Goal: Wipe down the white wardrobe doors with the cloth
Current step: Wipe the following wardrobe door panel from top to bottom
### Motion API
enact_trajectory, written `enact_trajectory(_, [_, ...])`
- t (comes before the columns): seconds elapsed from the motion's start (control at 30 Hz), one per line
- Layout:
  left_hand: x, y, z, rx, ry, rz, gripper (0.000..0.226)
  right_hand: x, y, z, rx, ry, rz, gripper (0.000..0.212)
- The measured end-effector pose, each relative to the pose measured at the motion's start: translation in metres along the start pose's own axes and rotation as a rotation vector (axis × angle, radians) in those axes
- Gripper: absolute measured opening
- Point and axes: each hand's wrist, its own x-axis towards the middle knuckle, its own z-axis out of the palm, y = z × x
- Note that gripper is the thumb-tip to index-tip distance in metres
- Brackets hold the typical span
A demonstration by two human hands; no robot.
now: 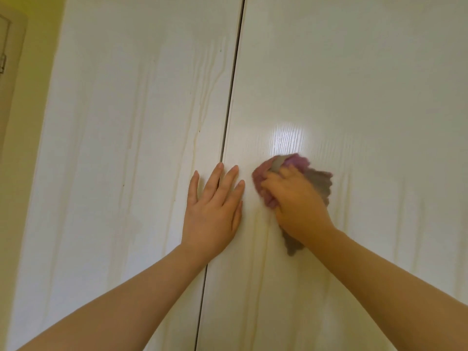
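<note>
Two white wardrobe doors fill the view, the left door (131,148) and the right door (367,110), with a dark vertical gap (229,122) between them. Faint yellowish drip streaks run down both. My left hand (215,211) lies flat with straight fingers across the gap, pressing on both doors. My right hand (296,201) grips a bunched purple and grey cloth (316,182) and holds it against the right door, just right of the gap. The cloth looks blurred. Part of it is hidden under my hand.
A yellowish wall (30,122) borders the left door, with part of a frame (7,59) at the far left edge. A bright light reflection (288,138) sits on the right door above the cloth.
</note>
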Motion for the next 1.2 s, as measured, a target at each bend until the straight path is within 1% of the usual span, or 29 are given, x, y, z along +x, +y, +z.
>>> enact_trajectory(0.07, [-0.004,-0.002,0.001,-0.009,0.105,0.02,0.027,-0.015,0.001,0.006,-0.011,-0.067,-0.234,0.022])
enact_trajectory(0.1, [-0.004,-0.005,0.001,-0.023,0.145,0.028,0.023,-0.015,0.006,0.005,-0.022,-0.067,-0.289,0.023])
enact_trajectory(0.13, [-0.005,-0.006,0.001,-0.047,0.174,0.033,0.02,-0.011,0.011,0.002,-0.023,-0.068,-0.284,0.022])
enact_trajectory(0.17, [-0.005,-0.007,0.001,-0.078,0.195,0.039,0.019,-0.005,0.014,0.0,-0.018,-0.056,-0.219,0.02])
enact_trajectory(0.23, [-0.007,-0.008,0.001,-0.139,0.201,0.044,0.018,0.003,0.008,-0.004,0.005,0.051,0.014,0.021])
enact_trajectory(0.27, [-0.008,-0.007,0.002,-0.158,0.198,0.036,0.018,0.001,0.002,-0.001,-0.001,0.074,0.082,0.023])
enact_trajectory(0.3, [-0.009,-0.006,0.002,-0.169,0.191,0.024,0.019,-0.004,-0.003,0.004,-0.015,0.08,0.056,0.024])
enact_trajectory(0.33, [-0.011,-0.005,0.002,-0.182,0.177,0.012,0.021,-0.012,-0.007,0.009,-0.021,0.047,-0.05,0.025])
enact_trajectory(0.4, [-0.01,-0.005,0.003,-0.206,0.154,-0.004,0.023,-0.019,-0.001,0.005,-0.044,-0.103,-0.335,0.03])
enact_trajectory(0.43, [-0.01,-0.006,0.002,-0.216,0.147,-0.006,0.024,-0.014,0.008,-0.003,-0.061,-0.156,-0.399,0.029])
enact_trajectory(0.47, [-0.01,-0.006,0.002,-0.22,0.143,-0.01,0.024,-0.004,0.015,-0.012,-0.079,-0.203,-0.362,0.025])
enact_trajectory(0.5, [-0.01,-0.005,0.002,-0.221,0.143,-0.018,0.024,0.006,0.02,-0.019,-0.074,-0.214,-0.218,0.022])
enact_trajectory(0.57, [-0.011,0.001,0.002,-0.228,0.142,-0.067,0.023,0.016,0.02,-0.025,0.047,-0.062,0.143,0.019])
enact_trajectory(0.6, [-0.012,0.007,0.002,-0.237,0.141,-0.115,0.023,0.013,0.012,-0.023,0.078,-0.008,0.203,0.019])
enact_trajectory(0.63, [-0.012,0.011,0.001,-0.243,0.142,-0.166,0.023,0.006,0.003,-0.017,0.067,-0.009,0.124,0.017])
enact_trajectory(0.7, [-0.013,0.019,0.001,-0.253,0.138,-0.233,0.024,-0.021,-0.008,-0.003,0.035,-0.116,-0.243,0.021])
enact_trajectory(0.73, [-0.013,0.02,0.001,-0.254,0.13,-0.244,0.025,-0.03,-0.006,-0.003,0.014,-0.167,-0.392,0.024])
enact_trajectory(0.77, [-0.012,0.018,0.001,-0.248,0.12,-0.241,0.025,-0.029,0.002,-0.005,-0.006,-0.187,-0.467,0.026])
enact_trajectory(0.8, [-0.011,0.017,0.001,-0.241,0.106,-0.228,0.025,-0.023,0.009,-0.008,-0.024,-0.2,-0.428,0.025])
enact_trajectory(0.83, [-0.01,0.015,-0.001,-0.233,0.094,-0.214,0.026,-0.015,0.014,-0.011,-0.025,-0.198,-0.288,0.023])
enact_trajectory(0.9, [-0.006,0.014,-0.002,-0.233,0.067,-0.206,0.026,-0.002,0.011,-0.016,0.072,-0.087,0.083,0.02])
enact_trajectory(0.93, [-0.005,0.014,-0.004,-0.234,0.054,-0.218,0.026,-0.001,0.004,-0.013,0.093,-0.029,0.152,0.018])
enact_trajectory(0.97, [-0.005,0.014,-0.006,-0.233,0.042,-0.234,0.026,-0.004,-0.005,-0.008,0.084,-0.033,0.083,0.018])
enact_trajectory(1.03, [-0.004,0.015,-0.007,-0.222,0.027,-0.23,0.027,-0.023,-0.013,-0.001,0.044,-0.16,-0.235,0.021])
enact_trajectory(1.07, [-0.004,0.015,-0.007,-0.218,0.019,-0.217,0.027,-0.025,-0.007,-0.003,0.004,-0.215,-0.361,0.021])
enact_trajectory(1.1, [-0.003,0.014,-0.008,-0.218,0.012,-0.206,0.027,-0.02,0.004,-0.008,-0.034,-0.244,-0.375,0.02])
enact_trajectory(1.13, [-0.003,0.013,-0.008,-0.22,0.01,-0.204,0.027,-0.01,0.013,-0.016,-0.044,-0.267,-0.257,0.019])
enact_trajectory(1.17, [-0.002,0.013,-0.009,-0.222,0.01,-0.208,0.027,-0.001,0.018,-0.023,-0.015,-0.237,-0.054,0.019])
enact_trajectory(1.2, [-0.001,0.013,-0.009,-0.226,0.008,-0.214,0.027,0.006,0.02,-0.029,0.028,-0.158,0.132,0.019])
